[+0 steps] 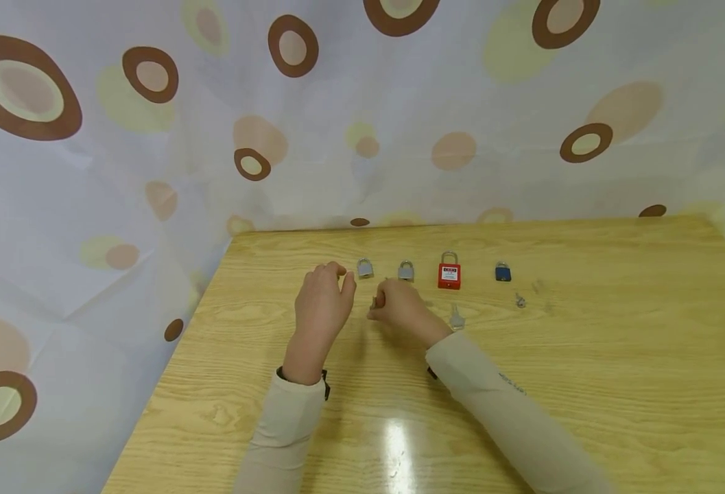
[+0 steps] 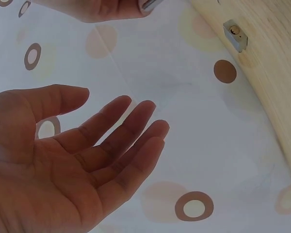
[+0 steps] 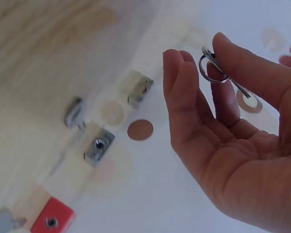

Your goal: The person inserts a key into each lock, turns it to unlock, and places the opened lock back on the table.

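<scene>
My right hand [image 1: 402, 309] pinches keys on a small metal ring [image 3: 214, 73] between thumb and forefinger, over the table near two silver padlocks. The left silver padlock [image 1: 365, 269] and the second silver padlock [image 1: 406, 272] lie just beyond it, shackles pointing away. In the right wrist view, a separate key [image 3: 75, 112] lies beside one silver padlock, blurred. My left hand [image 1: 324, 302] hovers left of the padlocks, palm inward and fingers loosely bent, holding nothing. The left wrist view shows the same bare palm, with one silver padlock [image 2: 235, 36] farther off.
A red padlock [image 1: 449, 276] and a blue padlock [image 1: 503, 273] continue the row to the right. In front of them lie a grey key [image 1: 457, 320] and a small bunch of keys [image 1: 520, 300]. Patterned sheeting [image 1: 362, 137] borders the wooden table [image 1: 584, 384] behind and at left.
</scene>
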`<action>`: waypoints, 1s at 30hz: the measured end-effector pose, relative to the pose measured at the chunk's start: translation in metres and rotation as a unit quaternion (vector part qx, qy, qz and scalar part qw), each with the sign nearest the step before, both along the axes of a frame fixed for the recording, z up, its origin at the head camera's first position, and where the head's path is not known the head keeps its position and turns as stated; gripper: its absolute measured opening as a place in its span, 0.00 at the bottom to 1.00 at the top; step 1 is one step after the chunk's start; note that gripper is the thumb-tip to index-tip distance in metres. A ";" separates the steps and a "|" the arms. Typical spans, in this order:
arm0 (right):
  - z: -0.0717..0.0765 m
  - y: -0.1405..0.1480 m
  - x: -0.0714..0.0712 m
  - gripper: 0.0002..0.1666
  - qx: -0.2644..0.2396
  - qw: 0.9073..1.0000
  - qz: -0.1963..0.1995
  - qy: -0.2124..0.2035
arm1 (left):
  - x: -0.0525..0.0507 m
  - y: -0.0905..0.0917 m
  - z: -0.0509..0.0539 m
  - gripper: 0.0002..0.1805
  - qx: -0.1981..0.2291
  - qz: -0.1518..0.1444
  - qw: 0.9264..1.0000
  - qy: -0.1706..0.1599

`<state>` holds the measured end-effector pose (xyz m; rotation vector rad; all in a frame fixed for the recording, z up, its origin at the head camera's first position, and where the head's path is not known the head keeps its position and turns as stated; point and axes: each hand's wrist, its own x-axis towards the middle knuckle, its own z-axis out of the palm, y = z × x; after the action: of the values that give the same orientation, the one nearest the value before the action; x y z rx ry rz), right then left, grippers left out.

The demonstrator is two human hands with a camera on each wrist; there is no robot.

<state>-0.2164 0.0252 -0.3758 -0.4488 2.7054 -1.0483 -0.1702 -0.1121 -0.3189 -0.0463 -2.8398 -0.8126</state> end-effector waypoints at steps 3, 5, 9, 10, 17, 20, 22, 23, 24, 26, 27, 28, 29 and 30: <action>0.009 0.012 0.000 0.18 -0.006 1.000 0.000 0.009 | 0.000 0.001 0.000 0.16 0.002 -0.002 1.000 -0.001; 0.014 0.020 0.001 0.17 -0.018 1.000 -0.006 0.011 | 0.000 0.001 0.000 0.16 0.002 -0.002 1.000 -0.001; 0.024 0.035 0.004 0.13 -0.053 0.998 -0.014 0.022 | 0.000 0.002 -0.001 0.16 0.000 -0.003 1.000 -0.003; 0.026 0.039 0.006 0.13 -0.064 0.998 -0.015 0.026 | 0.001 0.002 -0.002 0.16 0.000 -0.003 1.000 -0.004; 0.046 0.059 0.016 0.07 -0.089 0.994 -0.026 0.054 | 0.000 0.005 -0.005 0.16 -0.002 -0.012 1.000 -0.004; 0.053 0.063 0.022 0.07 -0.097 0.994 -0.029 0.051 | 0.000 0.007 -0.005 0.15 -0.003 -0.020 1.000 -0.001; 0.057 0.065 0.025 0.07 -0.101 0.993 -0.031 0.048 | 0.001 0.009 -0.006 0.15 -0.002 -0.027 1.000 0.000; 0.059 0.066 0.027 0.07 -0.103 0.993 -0.031 0.046 | 0.001 0.009 -0.007 0.15 -0.001 -0.032 0.999 0.003; 0.060 0.066 0.029 0.07 -0.103 0.993 -0.031 0.044 | 0.001 0.010 -0.007 0.14 -0.001 -0.036 0.999 0.006; 0.062 0.068 0.032 0.08 -0.104 0.993 -0.028 0.044 | 0.001 0.011 -0.008 0.14 0.002 -0.042 0.999 0.009; 0.062 0.068 0.033 0.09 -0.104 0.993 -0.026 0.048 | 0.001 0.012 -0.008 0.14 0.003 -0.046 0.999 0.009; 0.062 0.069 0.035 0.09 -0.105 0.993 -0.024 0.052 | 0.002 0.012 -0.008 0.14 0.004 -0.050 0.999 0.009; 0.062 0.070 0.036 0.10 -0.107 0.992 -0.023 0.056 | 0.002 0.013 -0.008 0.13 0.008 -0.055 0.998 0.008; 0.062 0.071 0.037 0.10 -0.109 0.992 -0.022 0.060 | 0.002 0.014 -0.008 0.13 0.012 -0.060 0.998 0.006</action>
<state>-0.1793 0.0959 -0.3141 -0.5074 2.7257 -1.3808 -0.1679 -0.0984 -0.3265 -0.2185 -2.8374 -0.8673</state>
